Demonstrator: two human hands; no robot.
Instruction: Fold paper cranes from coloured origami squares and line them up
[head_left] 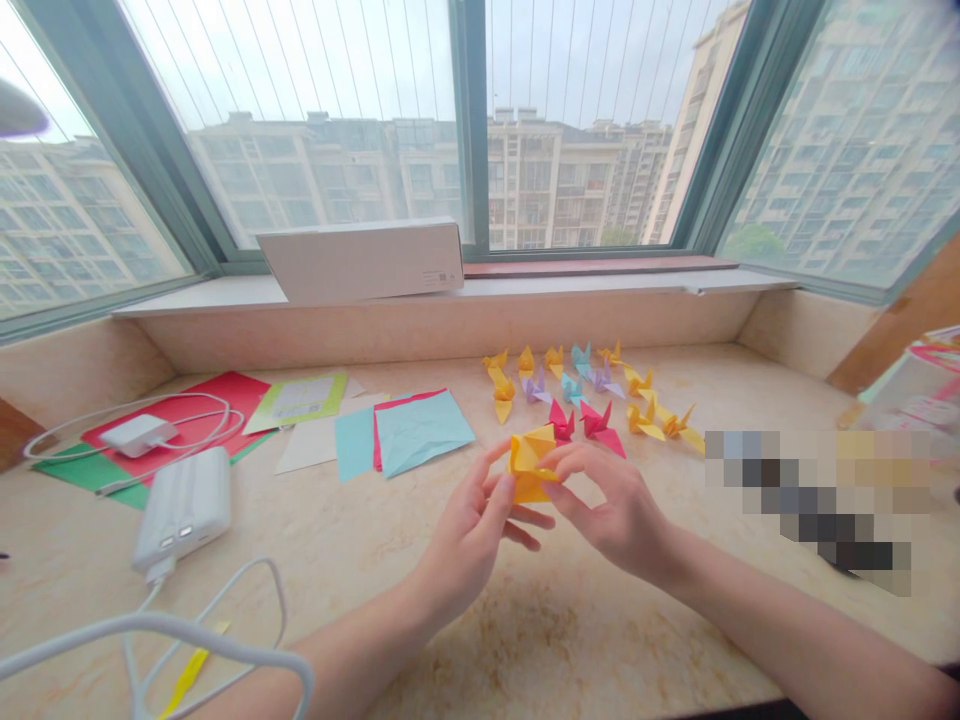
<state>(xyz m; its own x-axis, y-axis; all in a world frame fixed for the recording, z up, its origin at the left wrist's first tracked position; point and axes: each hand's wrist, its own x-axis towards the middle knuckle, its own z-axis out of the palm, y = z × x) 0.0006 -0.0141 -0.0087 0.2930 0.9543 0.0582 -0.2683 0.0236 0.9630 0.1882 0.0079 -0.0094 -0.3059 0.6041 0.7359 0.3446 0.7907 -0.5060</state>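
Above the counter, a partly folded piece of yellow origami paper (531,452) is held between my two hands. My left hand (480,505) grips its left side, thumb in front, with the lower fingers stretched out beneath. On the right edge, the thumb and forefinger of my right hand (604,500) pinch the paper. Just behind my hands stand two red paper cranes (600,425). Farther back are several yellow paper cranes (641,382), with blue paper cranes (573,388) and purple paper cranes (535,386) among them.
Blue paper sheets (426,432) lie left of my hands, near red paper (232,400) and green paper (112,480). A white power bank (187,505) and looping white cable (165,625) occupy the left. A white box (364,262) rests on the sill; a clear container (919,395) stands right.
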